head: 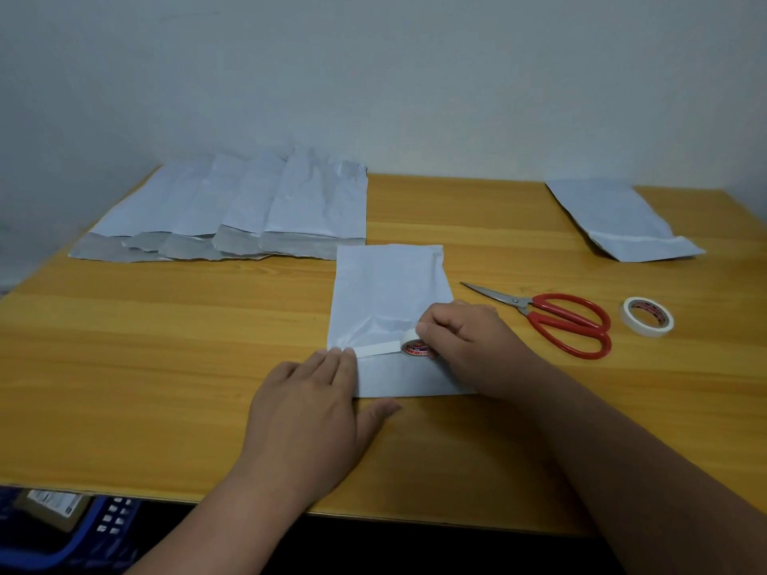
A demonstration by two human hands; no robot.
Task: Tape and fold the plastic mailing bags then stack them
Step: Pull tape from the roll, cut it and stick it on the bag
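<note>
On the wooden table, wide bare board runs along the near edge and across the left half; the far edge meets a pale wall; at far left a fan of bags lies overlapped, grey flaps toward us, its front edges ragged and its right edge just short of the bag being worked; that one lies flat at centre, long sides running away from us, its bottom flap folded up, its near edge well in from the table's front; at far right a done bag lies alone, slanted, close to the back corner and well apart from the rest; bare wood shows between it and the tools below it; left hand lies flat, fingers straight and together, tips pressing the bag's lower left corner where the strip starts, thumb stretched along the near edge; right hand is curled round a small roll, pinching it upright on the bag, the white strip stretched flat from roll to left fingertips; red scissors lie closed just right of that hand, blades pointing toward the bag's right edge; a spare roll lies flat just beyond the handles; below the table's left front corner, a blue crate shows.
</note>
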